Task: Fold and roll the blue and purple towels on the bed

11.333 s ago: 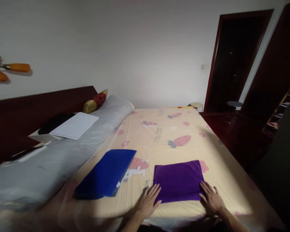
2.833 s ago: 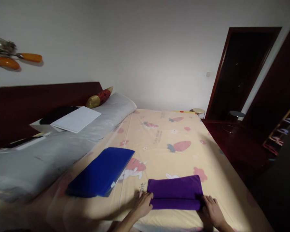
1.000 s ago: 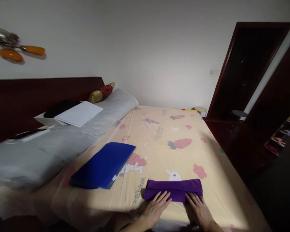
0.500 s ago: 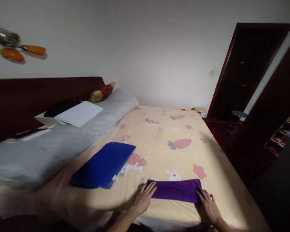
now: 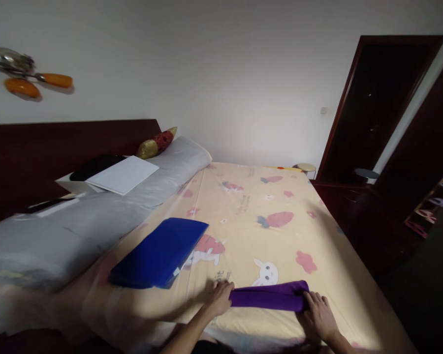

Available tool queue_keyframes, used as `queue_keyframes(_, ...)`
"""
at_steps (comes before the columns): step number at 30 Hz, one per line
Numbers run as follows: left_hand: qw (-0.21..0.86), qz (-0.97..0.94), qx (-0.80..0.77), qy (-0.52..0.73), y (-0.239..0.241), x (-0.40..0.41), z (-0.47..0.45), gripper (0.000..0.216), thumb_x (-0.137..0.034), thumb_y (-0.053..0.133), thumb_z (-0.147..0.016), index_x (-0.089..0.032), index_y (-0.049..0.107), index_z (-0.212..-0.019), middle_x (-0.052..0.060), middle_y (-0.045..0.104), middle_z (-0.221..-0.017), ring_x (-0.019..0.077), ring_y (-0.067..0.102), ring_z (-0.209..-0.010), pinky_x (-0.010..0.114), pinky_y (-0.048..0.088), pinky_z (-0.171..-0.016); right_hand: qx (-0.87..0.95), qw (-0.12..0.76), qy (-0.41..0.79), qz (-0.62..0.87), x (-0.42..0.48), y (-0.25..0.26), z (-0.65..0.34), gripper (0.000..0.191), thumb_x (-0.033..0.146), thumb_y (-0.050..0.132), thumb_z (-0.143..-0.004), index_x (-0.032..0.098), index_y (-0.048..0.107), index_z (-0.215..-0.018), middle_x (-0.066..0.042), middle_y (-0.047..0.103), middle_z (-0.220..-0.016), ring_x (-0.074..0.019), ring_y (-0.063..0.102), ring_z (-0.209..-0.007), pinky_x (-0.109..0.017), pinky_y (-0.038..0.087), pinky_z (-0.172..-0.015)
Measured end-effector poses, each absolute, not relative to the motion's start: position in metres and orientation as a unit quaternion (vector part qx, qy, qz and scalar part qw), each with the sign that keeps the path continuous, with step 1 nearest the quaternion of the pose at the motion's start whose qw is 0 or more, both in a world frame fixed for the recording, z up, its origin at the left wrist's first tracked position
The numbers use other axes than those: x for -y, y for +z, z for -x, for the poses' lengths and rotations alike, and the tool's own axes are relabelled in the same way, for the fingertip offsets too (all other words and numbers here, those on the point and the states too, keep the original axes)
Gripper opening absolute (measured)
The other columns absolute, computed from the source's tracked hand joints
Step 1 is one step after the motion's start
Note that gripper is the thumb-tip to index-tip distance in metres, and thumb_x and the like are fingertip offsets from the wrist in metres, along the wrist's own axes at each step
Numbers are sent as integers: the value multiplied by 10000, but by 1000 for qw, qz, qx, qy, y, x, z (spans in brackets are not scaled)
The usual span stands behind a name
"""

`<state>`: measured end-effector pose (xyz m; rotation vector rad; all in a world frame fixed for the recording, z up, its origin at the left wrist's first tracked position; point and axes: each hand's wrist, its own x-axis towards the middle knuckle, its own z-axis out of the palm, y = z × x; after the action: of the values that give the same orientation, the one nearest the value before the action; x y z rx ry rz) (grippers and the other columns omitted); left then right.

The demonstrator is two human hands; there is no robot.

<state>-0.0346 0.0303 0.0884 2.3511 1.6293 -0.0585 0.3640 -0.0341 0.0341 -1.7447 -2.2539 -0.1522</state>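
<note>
A folded purple cloth [image 5: 268, 296] lies near the front edge of the bed, its near side doubled over into a narrow strip. My left hand [image 5: 220, 297] is closed on the strip's left end, fingers curled over it. At the opposite end, my right hand [image 5: 320, 312] grips the cloth's right edge, its thumb side hidden beneath or behind the fabric. Left of the cloth, a flat blue folder [image 5: 160, 253] with a small white tag rests on the sheet, touched by neither hand.
The bed sheet [image 5: 243, 236] is pale yellow with rabbits and carrots. Grey bedding [image 5: 96, 216] runs along the dark headboard [image 5: 70, 142], with a white box with a lid [image 5: 123, 174] and a red-gold cushion [image 5: 157, 142] on it. Stools [image 5: 366, 174] stand beyond the bed's right side.
Both hands have drawn in from lying flatter on the cloth to gripping its ends. The purple cloth has become narrower, its near edge folded or rolled over.
</note>
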Motion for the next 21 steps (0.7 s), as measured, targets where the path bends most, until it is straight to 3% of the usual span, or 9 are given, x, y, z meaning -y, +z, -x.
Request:
queue_keyframes(4, 96, -811, -577, 0, 87, -24, 23, 644, -9, 379, -724, -222, 472, -1325, 102, 493, -1386, 269, 359, -1333, 505, 212, -1112, 762, 171, -146, 607, 31, 26, -361, 432, 164, 452, -811, 199, 521, -1236, -103, 636, -1109, -256, 566, -950, -414, 391, -855)
queue_keyframes(10, 69, -886, -459, 0, 78, -6, -6, 853, 94, 269, -707, -316, 270, -1454, -12, 324, -1533, 175, 274, -1396, 421, 224, -1148, 833, 133, -150, 516, 35, 17, -358, 587, 24, 389, -782, 247, 488, -1316, -51, 643, -1193, -223, 565, -1057, -396, 381, -949)
queue_keyframes(15, 97, -893, -438, 19, 75, -3, -5, 908, 0, 375, -698, -279, 57, -1501, -20, 145, -1582, 169, 154, -1437, 417, 147, -1186, 806, 116, -112, 569, 36, 18, -353, 717, 42, 358, -791, 264, 264, -1466, -77, 564, -1337, -271, 527, -1149, -477, 400, -931)
queue_keyframes(18, 110, -887, -448, 33, 80, -6, 5, 842, -75, 391, -768, -319, 48, -1497, -31, 137, -1581, 194, 150, -1439, 465, 146, -1180, 809, 113, -84, 570, 35, 17, -353, 729, 94, 362, -814, 275, 163, -1492, -83, 508, -1400, -297, 505, -1185, -498, 415, -916)
queue_keyframes(21, 125, -882, -453, 27, 83, -9, 11, 784, -140, 408, -803, -321, 88, -1496, -17, 172, -1576, 213, 164, -1437, 484, 154, -1172, 807, 116, -72, 574, 32, 14, -354, 730, 138, 392, -817, 276, 158, -1494, -95, 492, -1413, -321, 499, -1201, -511, 424, -914)
